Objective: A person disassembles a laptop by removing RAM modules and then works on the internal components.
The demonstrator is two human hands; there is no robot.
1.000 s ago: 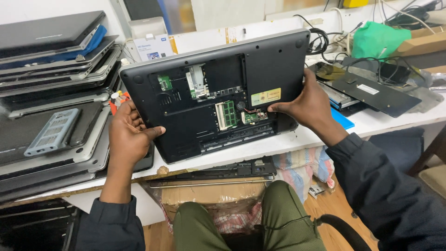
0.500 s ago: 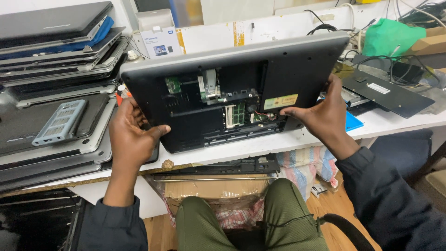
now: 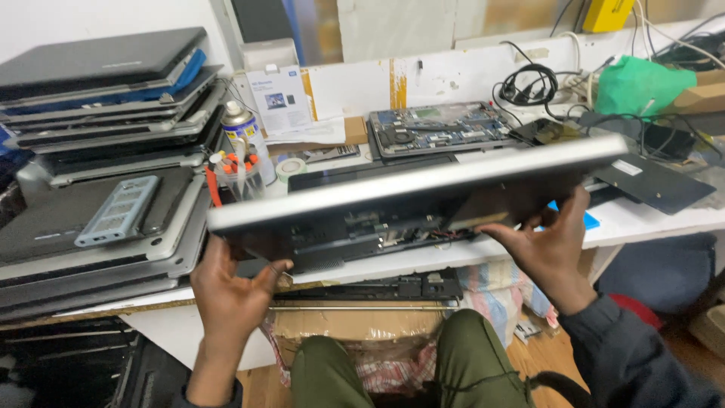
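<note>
the laptop is held up off the white bench, tipped so its silver edge faces the camera and its opened underside, with bare boards and wires showing, faces down toward the lap. the left hand grasps the near left corner from below, thumb hooked over the rim; the right hand cups the right end from underneath, fingers spread along the dark base, thumb on the edge. both hands are closed on the laptop, neither clenched hard. it looks stiff and moderately heavy, wide enough to want a hand at each end; the smooth metal rim could slip, so the corners and side edges seem the safest holds. with the cover off, the exposed parts look fragile, so fingers are best kept on the frame and clear of the wires. a stack of laptops sits to the left, a spray can behind.
</note>
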